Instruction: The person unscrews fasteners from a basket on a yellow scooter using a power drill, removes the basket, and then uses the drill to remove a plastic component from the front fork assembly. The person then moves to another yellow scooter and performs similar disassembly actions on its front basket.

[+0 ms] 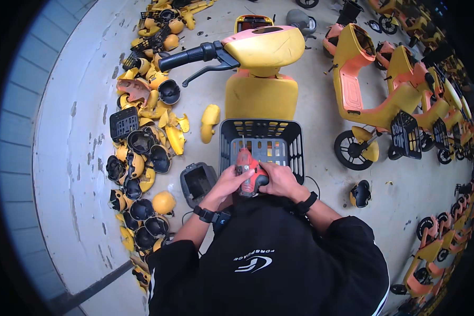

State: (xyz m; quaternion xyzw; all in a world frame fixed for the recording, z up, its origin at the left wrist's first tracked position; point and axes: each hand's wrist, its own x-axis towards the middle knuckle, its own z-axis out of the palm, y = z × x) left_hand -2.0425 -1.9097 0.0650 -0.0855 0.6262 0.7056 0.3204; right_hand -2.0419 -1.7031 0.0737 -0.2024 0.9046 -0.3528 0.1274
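Both my hands are on a red and black cordless drill (247, 167), its thin bit pointing away from me over a dark plastic basket (298, 152). My left hand (227, 183) wraps round the drill's left side, thumb across its body. On the other side, my right hand (280, 180) closes on the drill's dark grip; part of its fingers is hidden. Beyond the basket stands a yellow scooter (261, 97) with an orange-pink edge. Its black handlebar grip (181, 59) and brake lever stick out to the left.
Left of me lies a heap of yellow helmets (135, 166) and broken yellow parts along the wall. A dark open box (198, 181) sits beside the basket. A single helmet (361, 194) rests on the floor at right, near rows of parked yellow scooters (363, 100).
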